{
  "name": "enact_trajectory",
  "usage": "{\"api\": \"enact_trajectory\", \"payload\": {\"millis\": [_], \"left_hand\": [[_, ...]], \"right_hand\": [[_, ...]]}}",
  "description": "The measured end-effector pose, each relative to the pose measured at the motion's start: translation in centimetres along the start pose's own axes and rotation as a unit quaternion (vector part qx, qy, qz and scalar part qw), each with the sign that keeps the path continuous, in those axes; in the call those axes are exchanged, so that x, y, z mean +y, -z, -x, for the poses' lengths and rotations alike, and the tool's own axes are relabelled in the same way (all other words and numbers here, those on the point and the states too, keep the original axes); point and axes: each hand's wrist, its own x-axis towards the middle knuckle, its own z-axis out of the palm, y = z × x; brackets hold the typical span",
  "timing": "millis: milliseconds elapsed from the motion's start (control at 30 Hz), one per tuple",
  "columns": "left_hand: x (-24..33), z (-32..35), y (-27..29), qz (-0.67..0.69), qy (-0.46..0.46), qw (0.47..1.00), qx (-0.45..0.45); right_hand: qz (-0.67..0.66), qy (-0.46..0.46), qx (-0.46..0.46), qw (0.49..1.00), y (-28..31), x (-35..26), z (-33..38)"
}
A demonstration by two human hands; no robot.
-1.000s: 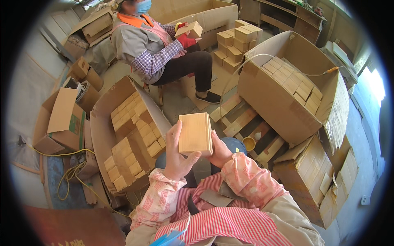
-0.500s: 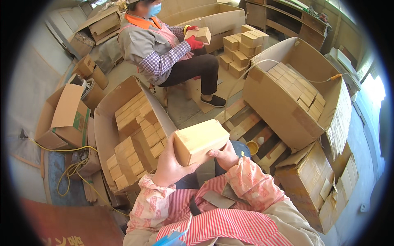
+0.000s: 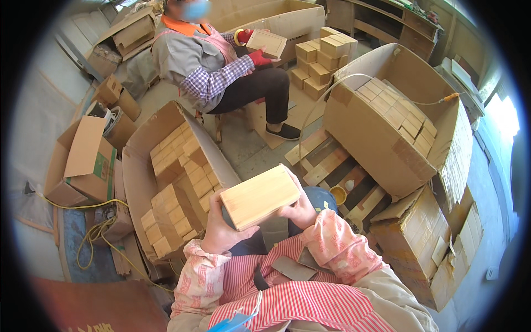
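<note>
A pale wooden box (image 3: 260,196) lies on its side between my two hands, above my lap. My left hand (image 3: 224,232) grips its lower left end. My right hand (image 3: 301,209) holds its right end from behind. Both wrists wear pink patterned sleeve covers over a red striped apron (image 3: 298,304). A grey piece of sandpaper (image 3: 293,268) rests on my lap.
An open carton (image 3: 138,166) at my left holds several stacked wooden boxes. A large tilted carton (image 3: 381,144) at the right holds more. A seated person (image 3: 221,72) ahead holds another wooden box in red gloves. Wooden slats (image 3: 332,166) and a yellow cord (image 3: 94,243) lie on the floor.
I have turned the wooden box from standing upright to lying flat and tilted, with both hands staying on it. The seated person has raised their box a little.
</note>
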Motion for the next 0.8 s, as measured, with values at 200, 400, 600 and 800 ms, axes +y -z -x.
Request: {"api": "enact_trajectory", "payload": {"millis": [200,400,600,800], "left_hand": [[4.4,-1.0,-1.4,-0.096,-0.071,0.991,-0.066],[6.3,-0.5,-4.3,-0.096,-0.082,0.991,-0.048],[6.7,0.1,-4.6,-0.175,-0.128,0.976,-0.020],[7.3,0.4,-4.9,-0.280,-0.162,0.946,0.017]], "right_hand": [[-0.278,-0.175,0.123,0.936,0.4,-0.6,-0.7],[-0.398,-0.215,0.081,0.888,0.9,-1.8,-0.8],[-0.396,-0.216,0.082,0.889,1.2,-1.8,-0.6],[-0.308,-0.183,0.103,0.928,1.2,-1.0,-0.9]]}}
